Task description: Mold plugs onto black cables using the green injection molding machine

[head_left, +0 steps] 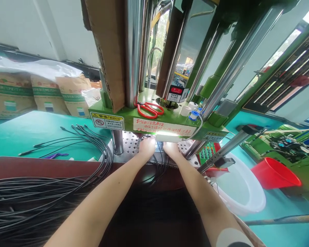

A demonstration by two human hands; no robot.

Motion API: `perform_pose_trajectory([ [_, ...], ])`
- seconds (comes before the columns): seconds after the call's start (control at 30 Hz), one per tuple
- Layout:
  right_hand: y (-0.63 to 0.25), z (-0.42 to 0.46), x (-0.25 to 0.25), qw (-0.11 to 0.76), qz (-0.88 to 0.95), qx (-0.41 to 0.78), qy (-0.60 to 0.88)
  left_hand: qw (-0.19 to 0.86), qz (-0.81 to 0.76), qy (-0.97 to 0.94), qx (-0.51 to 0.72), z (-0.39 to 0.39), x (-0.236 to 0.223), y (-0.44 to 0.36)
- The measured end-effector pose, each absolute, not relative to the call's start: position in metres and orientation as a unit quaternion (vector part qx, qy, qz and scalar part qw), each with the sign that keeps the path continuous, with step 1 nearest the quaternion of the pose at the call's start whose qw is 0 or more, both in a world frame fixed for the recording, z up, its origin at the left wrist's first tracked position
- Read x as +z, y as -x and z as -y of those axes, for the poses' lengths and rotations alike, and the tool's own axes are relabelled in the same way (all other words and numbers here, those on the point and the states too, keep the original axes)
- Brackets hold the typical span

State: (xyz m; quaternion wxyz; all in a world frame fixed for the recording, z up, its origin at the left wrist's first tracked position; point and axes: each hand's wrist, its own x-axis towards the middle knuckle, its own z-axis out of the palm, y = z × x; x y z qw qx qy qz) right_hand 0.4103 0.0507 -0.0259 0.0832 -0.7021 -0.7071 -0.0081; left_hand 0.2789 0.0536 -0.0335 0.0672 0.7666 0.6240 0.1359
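Both my arms reach forward under the green press machine [154,123]. My left hand [146,146] and my right hand [172,149] rest side by side on the lit mould area below the machine's light, among thin black cables [161,161]. Their fingers are tucked under the green platen and hidden, so I cannot see whether they grip anything. The perforated metal plate [130,144] lies just left of my left hand.
A thick bundle of black cables [41,199] lies at the left on a brown bench. Red scissors [149,109] sit on the green platen. A white basin [242,192] and a red bucket [275,173] stand at the right. Sacks [46,94] line the far left.
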Motion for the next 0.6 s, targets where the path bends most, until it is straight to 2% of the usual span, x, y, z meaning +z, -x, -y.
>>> perform_pose_trajectory([
  [0.27,-0.410,-0.052,-0.016,0.092,0.745,-0.026,0.660,0.043,-0.609,-0.769,0.190,-0.037,-0.020,-0.291],
  [0.6,-0.392,-0.054,-0.019,0.068,0.769,-0.062,0.633,0.061,-0.577,-0.788,0.206,-0.046,-0.029,-0.291],
])
